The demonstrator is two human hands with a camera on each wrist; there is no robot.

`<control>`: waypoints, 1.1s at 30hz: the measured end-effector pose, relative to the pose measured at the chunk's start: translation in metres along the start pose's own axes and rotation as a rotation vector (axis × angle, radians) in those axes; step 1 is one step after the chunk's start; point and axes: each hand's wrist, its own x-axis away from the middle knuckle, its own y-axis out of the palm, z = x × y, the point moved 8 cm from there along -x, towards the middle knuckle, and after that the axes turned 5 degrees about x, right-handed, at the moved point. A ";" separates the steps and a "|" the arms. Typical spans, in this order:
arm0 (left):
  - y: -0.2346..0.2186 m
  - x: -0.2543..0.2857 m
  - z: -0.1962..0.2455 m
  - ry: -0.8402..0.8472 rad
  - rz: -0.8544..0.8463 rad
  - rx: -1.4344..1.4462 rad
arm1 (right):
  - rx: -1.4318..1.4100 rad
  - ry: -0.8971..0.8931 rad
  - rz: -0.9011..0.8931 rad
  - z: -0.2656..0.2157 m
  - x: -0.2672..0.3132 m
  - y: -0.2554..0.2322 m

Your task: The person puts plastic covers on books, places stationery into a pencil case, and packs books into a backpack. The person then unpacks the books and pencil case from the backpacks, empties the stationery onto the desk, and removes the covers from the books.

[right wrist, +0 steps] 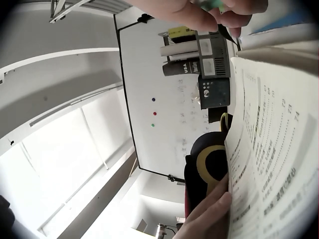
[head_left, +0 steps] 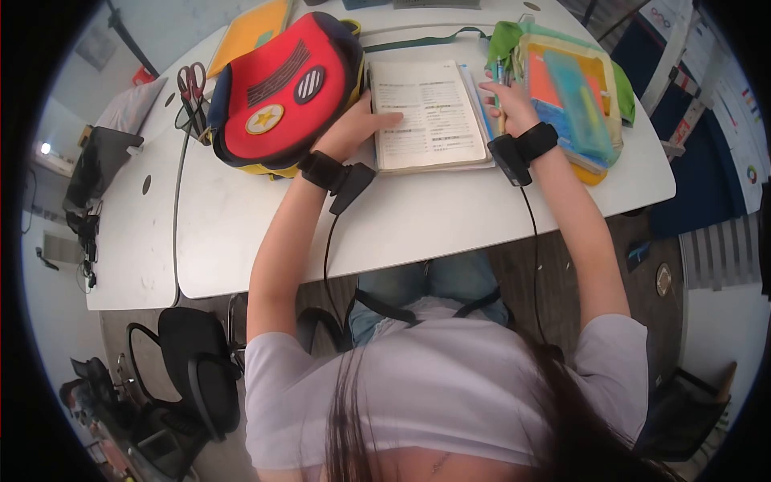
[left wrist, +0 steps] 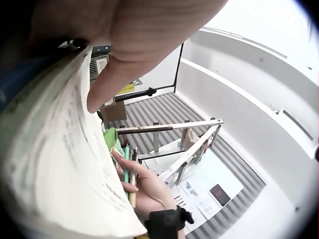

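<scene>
An open printed book point(head_left: 430, 108) lies on the white table, its pages also filling the side of the left wrist view point(left wrist: 70, 159). My left hand point(head_left: 353, 128) rests at its left edge, thumb stretched over the page; the other fingers are partly hidden. Beside the right edge, my right hand point(head_left: 514, 106) grips several pens point(head_left: 501, 74), which stand up between thumb and fingers. In the left wrist view the right hand point(left wrist: 149, 191) has its fingers around the pens point(left wrist: 126, 172). The left hand point(right wrist: 207, 214) shows at the book's edge in the right wrist view.
A red and navy bag point(head_left: 277, 92) stands left of the book, with scissors point(head_left: 191, 80) in a holder beyond it. To the right lies a yellow-edged clear pouch point(head_left: 606, 96) with coloured items. An orange folder point(head_left: 245, 34) is at the back left.
</scene>
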 end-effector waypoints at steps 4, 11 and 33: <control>-0.002 0.034 0.038 -0.149 0.067 -0.276 | 0.187 -0.071 -0.178 -0.025 0.016 0.008; -0.004 0.044 0.042 -0.089 0.053 -0.112 | 0.984 -0.662 -0.356 -0.075 0.091 0.076; -0.015 0.031 0.009 -0.056 0.067 0.329 | 0.863 -0.954 -0.390 -0.060 0.098 0.062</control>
